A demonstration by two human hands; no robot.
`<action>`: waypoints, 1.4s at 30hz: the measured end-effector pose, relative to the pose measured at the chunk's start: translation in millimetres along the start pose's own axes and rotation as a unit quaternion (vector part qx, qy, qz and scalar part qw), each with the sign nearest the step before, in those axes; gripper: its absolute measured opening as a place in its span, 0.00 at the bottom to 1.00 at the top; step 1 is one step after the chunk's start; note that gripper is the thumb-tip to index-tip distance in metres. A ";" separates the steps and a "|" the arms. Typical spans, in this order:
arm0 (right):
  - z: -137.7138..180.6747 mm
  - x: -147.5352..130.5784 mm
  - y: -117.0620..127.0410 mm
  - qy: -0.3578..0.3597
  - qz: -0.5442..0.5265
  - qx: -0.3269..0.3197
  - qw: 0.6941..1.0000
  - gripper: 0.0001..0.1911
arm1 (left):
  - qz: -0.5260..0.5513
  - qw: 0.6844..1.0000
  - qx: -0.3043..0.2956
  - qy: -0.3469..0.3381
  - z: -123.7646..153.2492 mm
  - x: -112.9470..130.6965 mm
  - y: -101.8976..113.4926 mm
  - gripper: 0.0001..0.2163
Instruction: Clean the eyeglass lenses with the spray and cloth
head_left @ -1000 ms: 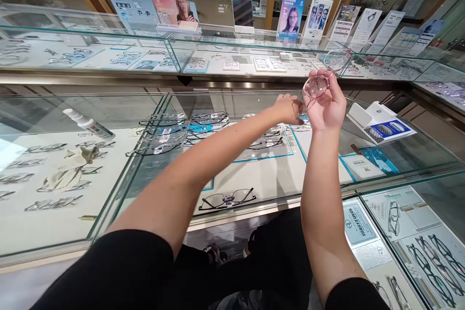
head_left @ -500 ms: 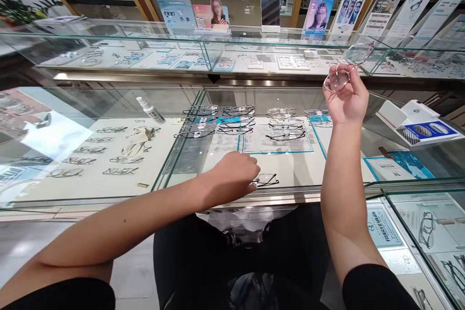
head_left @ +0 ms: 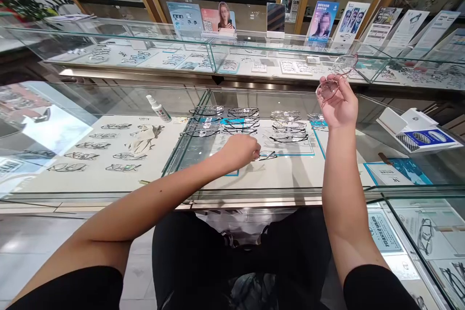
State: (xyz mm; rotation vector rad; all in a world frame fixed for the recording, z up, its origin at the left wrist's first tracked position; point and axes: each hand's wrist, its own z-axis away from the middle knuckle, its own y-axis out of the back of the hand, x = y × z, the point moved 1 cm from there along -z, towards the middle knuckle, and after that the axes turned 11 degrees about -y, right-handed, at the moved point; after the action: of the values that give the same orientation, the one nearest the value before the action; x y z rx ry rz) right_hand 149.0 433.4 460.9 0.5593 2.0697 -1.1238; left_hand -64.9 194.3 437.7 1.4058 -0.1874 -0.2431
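Observation:
My right hand (head_left: 340, 106) is raised at the right, fingers closed on a pair of thin-rimmed, pinkish eyeglasses (head_left: 329, 88) with large round lenses. Over the middle of the glass counter, my left hand (head_left: 241, 150) is closed, back toward me. A pair of dark-framed glasses (head_left: 269, 156) sticks out from its fingertips, partly hidden by the hand. Just beyond lie rows of tagged glasses (head_left: 289, 138), with another group of dark frames (head_left: 207, 111) left of them. A tan cloth (head_left: 143, 139) rests crumpled near more glasses on the left.
A white spray bottle (head_left: 159, 108) stands at the back left of the counter. On the right are an open white and blue box (head_left: 417, 128) and a blue-edged card (head_left: 397, 171). Behind runs a second glass display case (head_left: 218, 77) topped with upright advertising cards (head_left: 323, 19).
My left hand has moved forward, away from the counter's front edge, carrying the dark-framed glasses along. My right hand has shifted slightly left and lower, still holding the pinkish glasses. The view has tilted a little.

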 end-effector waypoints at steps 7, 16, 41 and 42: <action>5.6 13.6 -17.4 -0.034 0.027 -0.025 0.999 0.12 | 0.063 0.994 0.088 0.006 -1.1 -24.9 1.9 0.14; 18.2 31.5 -40.2 -0.104 0.016 -0.063 0.992 0.13 | 0.042 0.778 0.523 0.347 64.6 -158.9 23.5 0.09; 20.0 43.0 -34.9 -0.121 0.057 -0.071 0.989 0.10 | 0.140 0.796 0.392 0.439 210.5 -176.8 40.9 0.09; 20.1 43.1 -35.3 -0.120 0.057 -0.071 0.989 0.10 | 0.122 0.802 0.404 0.424 210.0 -169.7 51.0 0.08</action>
State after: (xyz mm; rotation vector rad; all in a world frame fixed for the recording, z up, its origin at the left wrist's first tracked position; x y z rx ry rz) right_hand 105.2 399.3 440.1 0.4430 1.8673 -0.9202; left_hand -282.2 49.5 523.3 2.1739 0.3217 0.7863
